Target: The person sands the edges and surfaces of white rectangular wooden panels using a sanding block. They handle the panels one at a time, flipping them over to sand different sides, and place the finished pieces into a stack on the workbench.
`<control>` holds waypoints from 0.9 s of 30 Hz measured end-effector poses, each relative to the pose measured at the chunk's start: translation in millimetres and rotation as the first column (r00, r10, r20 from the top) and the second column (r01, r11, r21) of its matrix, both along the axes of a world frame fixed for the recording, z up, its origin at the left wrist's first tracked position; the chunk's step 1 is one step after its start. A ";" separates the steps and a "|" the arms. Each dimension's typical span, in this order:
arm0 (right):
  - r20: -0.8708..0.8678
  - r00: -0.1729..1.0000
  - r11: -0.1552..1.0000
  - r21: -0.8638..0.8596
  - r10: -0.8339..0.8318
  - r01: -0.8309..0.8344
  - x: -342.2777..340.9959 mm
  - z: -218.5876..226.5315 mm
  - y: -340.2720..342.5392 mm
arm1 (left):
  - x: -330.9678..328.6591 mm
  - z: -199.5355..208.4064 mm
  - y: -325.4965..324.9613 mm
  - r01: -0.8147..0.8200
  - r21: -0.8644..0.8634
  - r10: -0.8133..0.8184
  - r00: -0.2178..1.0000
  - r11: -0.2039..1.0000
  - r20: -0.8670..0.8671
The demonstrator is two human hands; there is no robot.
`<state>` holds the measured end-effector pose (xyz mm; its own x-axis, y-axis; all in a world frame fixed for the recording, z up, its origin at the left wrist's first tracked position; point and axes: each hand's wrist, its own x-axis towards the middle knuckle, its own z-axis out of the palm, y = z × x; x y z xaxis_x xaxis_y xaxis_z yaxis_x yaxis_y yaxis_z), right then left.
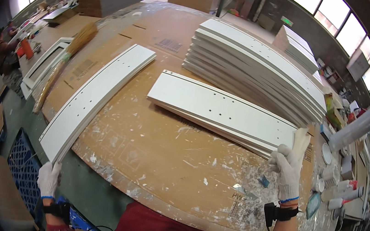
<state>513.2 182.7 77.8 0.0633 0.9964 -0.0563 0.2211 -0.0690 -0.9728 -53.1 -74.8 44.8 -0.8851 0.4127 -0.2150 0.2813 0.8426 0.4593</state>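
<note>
My left hand (pixel 49 179), in a white knit glove, grips the near end of a long white drilled panel (pixel 97 93) that slants away across the table's left side. My gloved right hand (pixel 288 167) is curled closed around a cream, cloth-like rag (pixel 300 143). It is beside the right end of a second white panel (pixel 223 108), which has small dark holes and a groove along its far edge. This panel lies on at least one other board. Part of the rag is hidden by my fingers.
Behind lies a tall stack of white panels (pixel 257 53). The table is covered with paint-spattered cardboard (pixel 143 156). A straw broom (pixel 81 38) and a white frame (pixel 46 64) are at left. Tubs, bottles and a clear tube (pixel 359 125) crowd the right edge. A blue crate (pixel 26 170) stands low left.
</note>
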 end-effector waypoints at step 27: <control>0.807 0.560 0.982 0.145 -0.188 0.120 68.5 -8.1 50.4 | 99.5 18.7 256.9 0.274 0.612 -0.566 0.744 0.742 0.353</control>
<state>581.8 233.1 69.7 0.2010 0.9658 0.1638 0.9131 -0.1242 -0.3882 46.5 182.1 63.5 -0.4150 0.8847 -0.2125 0.1606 0.3011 0.9400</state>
